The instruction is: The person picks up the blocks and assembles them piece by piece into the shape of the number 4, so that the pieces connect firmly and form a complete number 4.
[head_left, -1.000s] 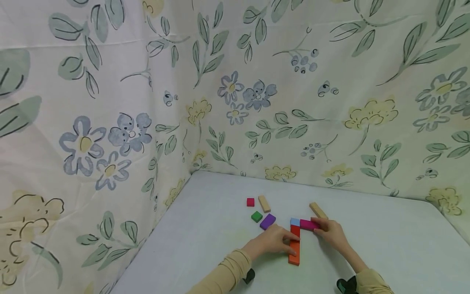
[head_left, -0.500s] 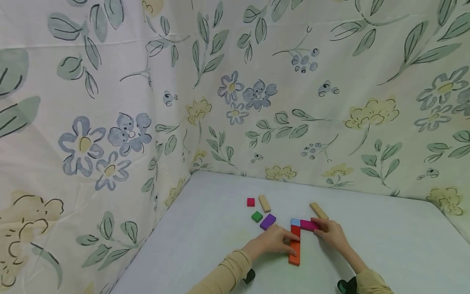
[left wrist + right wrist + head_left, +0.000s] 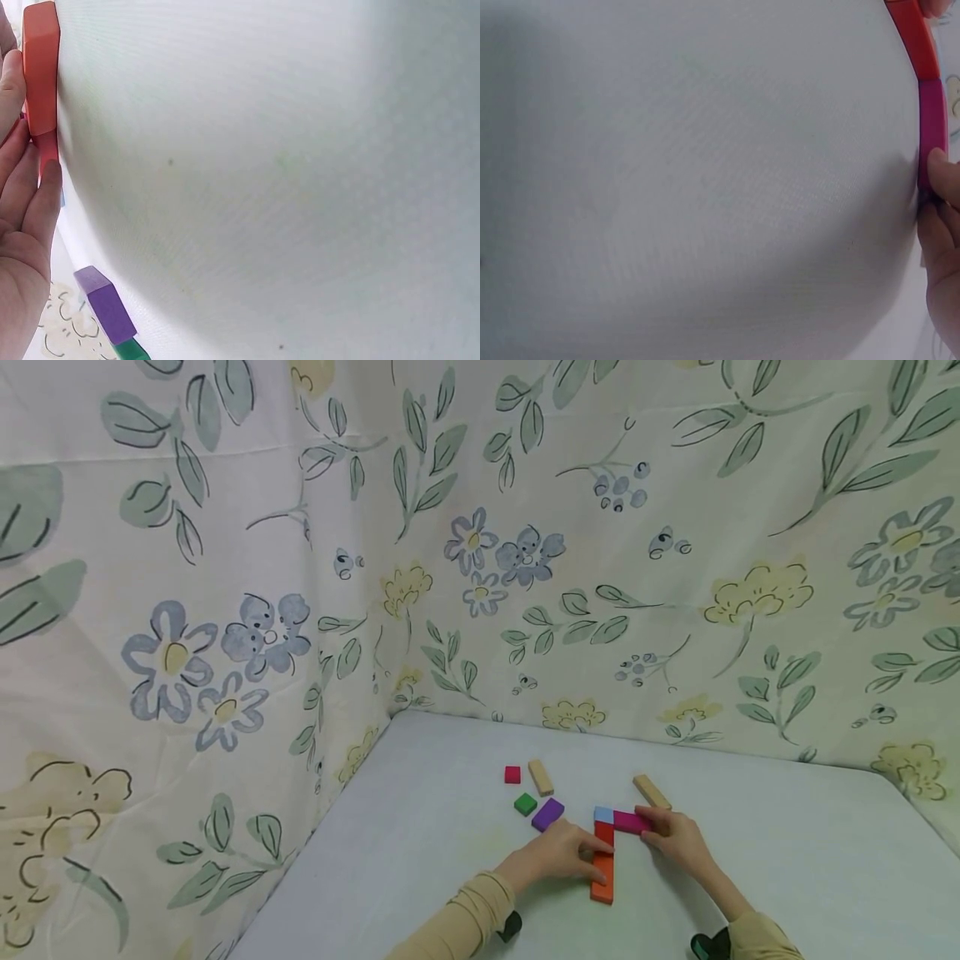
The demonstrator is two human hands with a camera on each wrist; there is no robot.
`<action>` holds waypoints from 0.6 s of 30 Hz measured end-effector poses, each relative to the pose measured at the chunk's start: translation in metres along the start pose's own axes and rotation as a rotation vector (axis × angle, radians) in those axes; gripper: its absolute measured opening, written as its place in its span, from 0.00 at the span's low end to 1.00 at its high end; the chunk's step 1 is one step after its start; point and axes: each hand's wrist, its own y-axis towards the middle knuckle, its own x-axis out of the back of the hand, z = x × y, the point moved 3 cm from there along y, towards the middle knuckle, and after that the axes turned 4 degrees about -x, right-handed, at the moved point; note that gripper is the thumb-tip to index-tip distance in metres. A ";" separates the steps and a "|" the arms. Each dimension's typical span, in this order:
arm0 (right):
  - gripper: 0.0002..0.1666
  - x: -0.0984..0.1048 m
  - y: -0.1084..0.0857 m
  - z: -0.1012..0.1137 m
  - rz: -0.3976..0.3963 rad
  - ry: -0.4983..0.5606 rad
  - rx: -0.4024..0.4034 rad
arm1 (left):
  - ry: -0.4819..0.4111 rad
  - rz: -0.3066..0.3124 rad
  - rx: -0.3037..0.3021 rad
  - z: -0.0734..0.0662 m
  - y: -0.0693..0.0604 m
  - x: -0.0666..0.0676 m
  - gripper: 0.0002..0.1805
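An orange block (image 3: 602, 880), a red block (image 3: 603, 833) and a light blue block (image 3: 603, 814) lie in a line on the white table. From the blue one a magenta block (image 3: 630, 822) extends to the right. My left hand (image 3: 558, 853) holds the line from its left side, fingers on the red and orange blocks; the left wrist view shows this hand (image 3: 26, 232) along the orange block (image 3: 41, 71). My right hand (image 3: 678, 839) pinches the right end of the magenta block, also seen in the right wrist view, thumb and finger at the magenta block's end (image 3: 931, 120).
Left of the line lie a purple block (image 3: 548, 814), a green block (image 3: 525, 804), a small red-pink block (image 3: 512, 774) and a wooden block (image 3: 541, 777). Another wooden block (image 3: 652, 792) lies just behind my right hand. Floral cloth hangs behind and to the left of the table.
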 end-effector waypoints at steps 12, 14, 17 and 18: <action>0.25 0.000 -0.001 -0.002 0.002 0.005 0.009 | 0.006 -0.003 -0.004 0.000 0.002 -0.002 0.24; 0.25 0.001 -0.001 -0.001 0.000 0.001 0.011 | 0.001 -0.006 -0.004 0.000 0.002 -0.001 0.24; 0.25 0.002 -0.002 -0.001 -0.003 0.000 0.011 | -0.009 -0.006 0.001 -0.001 0.001 -0.001 0.24; 0.25 0.002 -0.002 -0.001 -0.005 0.000 0.010 | -0.014 -0.006 0.003 -0.001 0.001 0.000 0.24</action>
